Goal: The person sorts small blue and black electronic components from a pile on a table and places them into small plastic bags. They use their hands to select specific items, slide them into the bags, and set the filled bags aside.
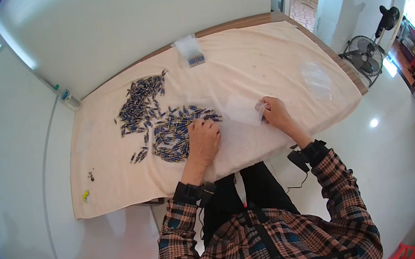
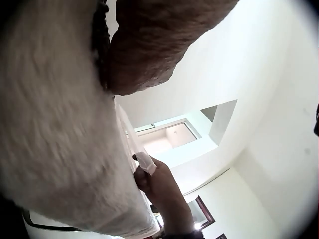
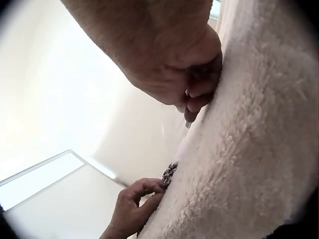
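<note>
Small dark blue cylinders with gold-coloured ends (image 1: 169, 140) lie heaped in front of me. At the near heap's right edge rests my left hand (image 1: 204, 141), its fingers bent downward among the pieces. In the right wrist view the left thumb and fingertips (image 3: 155, 188) come close together right at the heap; I cannot tell whether they hold a piece. My right hand (image 1: 277, 115) pinches the edge of a clear plastic bag (image 1: 242, 110), which lies flat between both hands. The bag's whitish edge (image 2: 146, 162) shows at the right fingers in the left wrist view.
A second heap (image 1: 138, 104) lies farther back. At the table's far side is a clear bag (image 1: 187, 48) with a row of cylinders (image 1: 196, 59). More clear plastic (image 1: 317, 81) lies right. A bottle (image 1: 70, 99) stands left, above a small yellow thing (image 1: 86, 196). Cream cloth (image 1: 116, 194) covers the table.
</note>
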The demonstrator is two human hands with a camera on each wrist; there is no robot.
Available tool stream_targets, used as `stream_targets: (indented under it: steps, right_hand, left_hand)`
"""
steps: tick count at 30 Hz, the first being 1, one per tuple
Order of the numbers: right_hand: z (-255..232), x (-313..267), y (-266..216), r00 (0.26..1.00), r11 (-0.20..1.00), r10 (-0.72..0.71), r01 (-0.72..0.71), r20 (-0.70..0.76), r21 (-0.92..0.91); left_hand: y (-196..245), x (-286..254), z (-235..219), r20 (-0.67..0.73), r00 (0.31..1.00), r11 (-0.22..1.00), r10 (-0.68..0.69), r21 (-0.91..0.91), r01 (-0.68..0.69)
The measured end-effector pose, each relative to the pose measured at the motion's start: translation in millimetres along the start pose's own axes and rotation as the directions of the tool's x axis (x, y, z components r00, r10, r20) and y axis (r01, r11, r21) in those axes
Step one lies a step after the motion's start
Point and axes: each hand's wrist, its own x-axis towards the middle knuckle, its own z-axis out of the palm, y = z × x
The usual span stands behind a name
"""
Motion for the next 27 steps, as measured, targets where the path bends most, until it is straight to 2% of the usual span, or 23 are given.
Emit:
stream_targets:
  steps: [3, 6, 7, 10, 11, 12, 13, 14, 17, 18, 19, 21, 22, 23, 25, 26, 27]
  right_hand:
    - [-4.1, 5.0, 3.7, 0.995, 0.996, 0.031, -0.023, 0.091, -0.089]
    - [-7.3, 14.1, 5.1, 0.975, 0.984, 0.051, -0.011, 0.218, -0.180]
    - [-13.6, 14.5, -0.4, 0.959, 0.975, 0.082, -0.021, 0.273, -0.220]
    - [-25.1, 12.2, -14.3, 0.917, 0.950, 0.145, -0.025, 0.372, -0.310]
    - [-25.5, 9.3, -14.3, 0.953, 0.861, -0.061, 0.201, 0.297, -0.468]
    - [-25.2, 5.4, -13.9, 0.925, 0.691, -0.278, 0.379, 0.257, -0.615]
    - [-23.1, 2.2, -17.4, 0.836, 0.459, -0.485, 0.493, 0.256, -0.739]
    - [-17.9, 0.7, -20.7, 0.834, 0.455, -0.485, 0.497, 0.262, -0.738]
    - [13.1, -7.3, -52.2, 0.808, 0.635, -0.583, 0.515, 0.080, -0.576]
    - [19.6, -6.3, -51.2, 0.811, 0.635, -0.579, 0.515, 0.085, -0.576]
    - [27.4, -4.5, -46.4, 0.840, 0.606, -0.523, 0.488, 0.148, -0.628]
    - [38.5, 1.3, -39.9, 0.884, 0.529, -0.393, 0.444, 0.255, -0.723]
    - [37.1, 4.9, -39.4, 0.884, 0.530, -0.390, 0.443, 0.257, -0.723]
    - [30.5, 10.3, -38.0, 0.907, 0.650, -0.313, 0.422, 0.283, -0.632]
    - [17.4, 16.3, -42.0, 0.918, 0.843, -0.163, 0.320, 0.361, -0.432]
    - [12.4, 15.3, -46.7, 0.917, 0.837, -0.161, 0.323, 0.366, -0.442]
    - [6.1, 11.3, -51.6, 0.918, 0.872, -0.198, 0.325, 0.345, -0.366]
  left_hand:
    - [-15.9, -14.3, -10.8, 0.084, 0.993, 0.996, -0.078, 0.055, 0.073]
    - [-40.6, -25.3, -12.8, -0.033, 0.999, 0.993, -0.037, 0.108, 0.040]
    - [-47.7, -29.2, -14.0, -0.028, 0.998, 0.993, -0.048, 0.102, 0.051]
    - [-68.6, -36.7, -21.2, -0.057, 0.971, 0.967, -0.232, 0.098, 0.236]
    - [-75.6, -41.0, -23.7, -0.064, 0.969, 0.965, -0.237, 0.095, 0.243]
    - [-82.5, -45.5, -26.3, -0.091, 0.958, 0.962, -0.273, 0.005, 0.274]
    - [-88.9, -49.4, -28.0, -0.114, 0.944, 0.950, -0.309, -0.085, 0.301]
    - [-93.5, -52.7, -27.9, -0.133, 0.928, 0.930, -0.347, -0.175, 0.323]
    - [-82.1, -67.0, -39.5, -0.203, 0.911, 0.926, -0.359, -0.197, 0.321]
    - [-75.0, -72.7, -45.0, -0.233, 0.903, 0.925, -0.362, -0.207, 0.317]
    - [-66.6, -78.8, -50.2, -0.229, 0.902, 0.923, -0.367, -0.210, 0.323]
    - [-46.9, -85.8, -65.0, -0.191, 0.934, 0.953, -0.302, -0.071, 0.294]
    - [-41.8, -87.4, -72.1, -0.169, 0.948, 0.962, -0.269, -0.002, 0.273]
    - [-39.9, -88.6, -78.6, -0.169, 0.947, 0.961, -0.274, -0.006, 0.277]
    - [-37.8, -90.5, -89.0, -0.035, 0.949, 0.949, -0.314, -0.006, 0.314]
    - [-37.5, -90.6, -88.5, 0.029, 0.942, 0.942, -0.334, -0.008, 0.335]
    - [-38.2, -90.3, -85.4, 0.022, 0.940, 0.940, -0.340, -0.017, 0.341]
